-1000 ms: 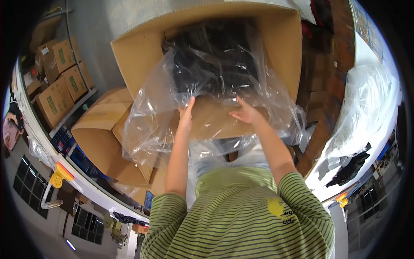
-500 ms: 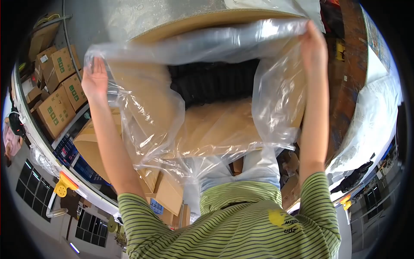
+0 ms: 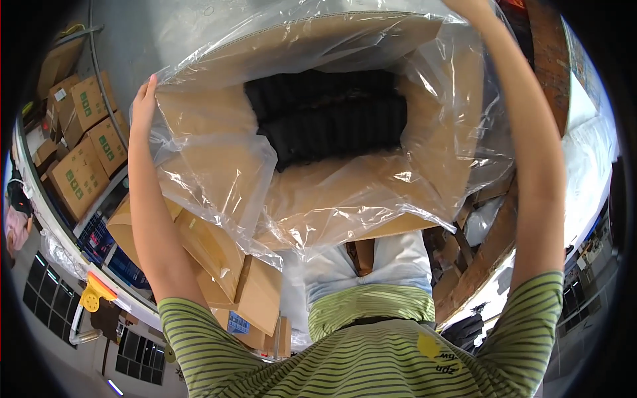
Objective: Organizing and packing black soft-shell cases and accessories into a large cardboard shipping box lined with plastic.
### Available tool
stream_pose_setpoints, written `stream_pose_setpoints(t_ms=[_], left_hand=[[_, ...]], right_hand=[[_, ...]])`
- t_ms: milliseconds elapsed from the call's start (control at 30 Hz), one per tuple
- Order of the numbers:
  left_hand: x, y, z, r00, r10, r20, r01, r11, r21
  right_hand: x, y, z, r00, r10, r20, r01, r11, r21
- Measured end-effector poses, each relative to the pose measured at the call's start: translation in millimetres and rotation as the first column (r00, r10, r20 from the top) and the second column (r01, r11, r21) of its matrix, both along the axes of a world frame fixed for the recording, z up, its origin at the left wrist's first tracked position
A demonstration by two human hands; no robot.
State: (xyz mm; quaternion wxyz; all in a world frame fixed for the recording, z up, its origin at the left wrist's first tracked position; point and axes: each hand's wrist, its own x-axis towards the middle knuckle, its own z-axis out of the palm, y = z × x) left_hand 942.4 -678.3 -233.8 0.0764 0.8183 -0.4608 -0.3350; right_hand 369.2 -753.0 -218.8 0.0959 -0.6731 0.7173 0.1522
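Observation:
A large open cardboard box (image 3: 375,229) stands in front of me, lined with a clear plastic bag (image 3: 229,179). Inside, dark ribbed, soft-looking bundles (image 3: 335,129) lie in two rows. At the box's far left corner my left hand (image 3: 143,103) is closed on the bag's edge. My right hand (image 3: 468,6) reaches beyond the far right corner, by the bag's far edge. The upper border of the picture cuts it off, so its fingers are mostly hidden. Film drapes over the near rim and bulges past the right side.
Folded-open cartons (image 3: 259,292) stand close by my left, below the arm. Several closed cartons (image 3: 79,176) are stacked farther left behind a metal rail. To the right are a worn wooden edge (image 3: 488,265) and white plastic sheeting (image 3: 587,179).
The raised far edge of the bag has moved away over the box's far rim, baring more of the dark bundles. My right hand went farther out; my left hand closed at the corner.

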Motion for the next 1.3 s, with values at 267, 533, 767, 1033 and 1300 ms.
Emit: stream_pose_setpoints(t_ms=[267,533,767,1033,1300], left_hand=[[-148,212,84,0.678,-0.625,-0.386,0.727,0.649,0.226],[-32,391,78,0.956,-0.078,-0.283,0.289,0.435,0.853],[-40,397,12,0.161,0.89,-0.426,-0.66,0.418,0.624],[-11,413,-31,0.216,0.854,-0.473,-0.664,0.483,0.57],[-1,404,-58,0.203,0.854,-0.479,-0.617,0.491,0.614]], right_hand=[[99,290,40,0.712,0.139,0.688,-0.159,0.987,-0.034],[6,489,42,0.258,-0.886,0.386,0.679,0.45,0.58],[4,502,-1,-0.316,-0.837,0.447,0.896,-0.107,0.432],[-4,505,4,-0.576,-0.56,0.596,0.791,-0.199,0.578],[-53,546,-49,-0.8,-0.326,0.504,0.599,-0.385,0.702]])
